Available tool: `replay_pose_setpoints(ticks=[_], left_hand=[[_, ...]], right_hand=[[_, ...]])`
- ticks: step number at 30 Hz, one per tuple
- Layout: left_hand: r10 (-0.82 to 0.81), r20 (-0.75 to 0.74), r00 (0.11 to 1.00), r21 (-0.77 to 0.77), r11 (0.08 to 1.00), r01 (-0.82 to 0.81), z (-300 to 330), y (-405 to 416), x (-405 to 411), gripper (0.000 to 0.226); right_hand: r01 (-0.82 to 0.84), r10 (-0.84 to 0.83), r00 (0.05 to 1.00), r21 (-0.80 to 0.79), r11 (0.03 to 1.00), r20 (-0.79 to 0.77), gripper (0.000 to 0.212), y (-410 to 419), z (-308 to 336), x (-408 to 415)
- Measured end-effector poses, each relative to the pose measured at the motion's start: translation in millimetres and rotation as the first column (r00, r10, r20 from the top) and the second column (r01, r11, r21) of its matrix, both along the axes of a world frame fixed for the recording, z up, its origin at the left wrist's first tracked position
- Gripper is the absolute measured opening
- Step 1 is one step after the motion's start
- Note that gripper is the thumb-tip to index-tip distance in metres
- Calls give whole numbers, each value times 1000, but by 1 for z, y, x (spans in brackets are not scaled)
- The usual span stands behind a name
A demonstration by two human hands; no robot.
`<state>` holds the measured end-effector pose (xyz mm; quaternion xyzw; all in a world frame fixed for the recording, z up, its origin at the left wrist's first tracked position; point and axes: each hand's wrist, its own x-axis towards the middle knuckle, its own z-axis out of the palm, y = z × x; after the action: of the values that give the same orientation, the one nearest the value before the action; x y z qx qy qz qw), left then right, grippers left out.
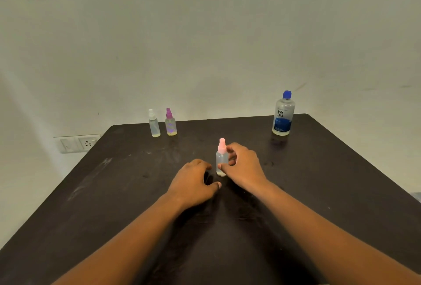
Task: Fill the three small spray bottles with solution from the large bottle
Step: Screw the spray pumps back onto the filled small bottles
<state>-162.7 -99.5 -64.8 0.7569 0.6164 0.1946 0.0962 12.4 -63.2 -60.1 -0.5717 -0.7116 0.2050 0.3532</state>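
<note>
The pink bottle [221,159] stands upright near the middle of the table [319,170], its pink spray top on, with a little liquid at the bottom. My right hand [242,166] has it in a pinch: thumb low on the near side, fingers curled round the far side. My left hand [196,182] rests just to its left, palm down, fingers loosely bent, thumb stretched toward the bottle, holding nothing; I cannot tell whether it touches the bottle.

Well away, at the far left edge, 2 more spray bottles stand upright side by side: the white bottle [154,124] and, just right of it, the purple bottle [170,122]. The large bottle [283,115] stands at the far right corner, blue cap on. A wall socket [87,143] sits beyond the table's left side.
</note>
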Motion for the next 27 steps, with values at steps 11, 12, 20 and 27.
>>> replay_pose_setpoints(ticks=[11,12,20,27], left_hand=[[52,-43,998,7,999,-52,12,36,-14,64],[65,-69,995,-7,998,-66,13,43,-18,65],[151,-248,957,-149,970,-192,10,106,-51,83],[163,-318,934,-121,970,-211,4,140,-67,88]], right_hand=[[59,-55,995,57,997,-80,30,28,5,-7],[54,-50,996,56,997,-77,28,34,9,-11],[10,-9,1000,40,999,-21,22,97,27,-49],[8,-10,1000,60,998,18,23,147,27,-87]])
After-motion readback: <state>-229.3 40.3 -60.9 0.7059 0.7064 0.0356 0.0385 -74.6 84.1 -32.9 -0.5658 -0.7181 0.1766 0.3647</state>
